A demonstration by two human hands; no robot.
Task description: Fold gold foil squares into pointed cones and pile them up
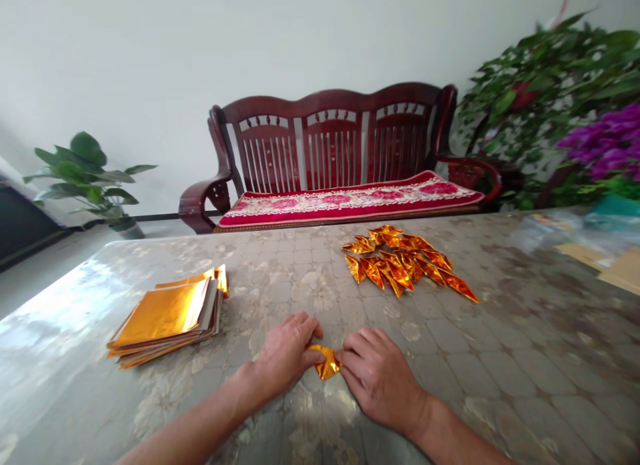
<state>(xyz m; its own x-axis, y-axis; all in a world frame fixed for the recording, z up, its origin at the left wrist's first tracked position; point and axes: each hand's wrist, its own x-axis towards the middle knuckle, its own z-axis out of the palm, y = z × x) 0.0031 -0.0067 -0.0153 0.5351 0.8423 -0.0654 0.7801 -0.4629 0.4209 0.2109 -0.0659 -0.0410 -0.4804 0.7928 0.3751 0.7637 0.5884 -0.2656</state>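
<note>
Between my two hands, at the near middle of the table, is a small folded piece of gold foil paper [327,363]. My left hand [289,351] is closed on its left end, the thumb lying along the near side. My right hand [373,370] pinches the right end with bent fingers. Parts of the paper are hidden under the fingers. To the left lies a stack of flat gold foil sheets [163,311], some edges showing a dull backing. Beyond my right hand is a loose pile of folded, pointed gold foil pieces [400,261].
A patterned grey cover [280,278] lies over the table. At the right are clear plastic bags [545,228] and brown cardboard [623,271]. Behind the table stands a dark red wooden bench [330,141] with a red floral cushion [350,199]. Potted plants [90,171] flank it.
</note>
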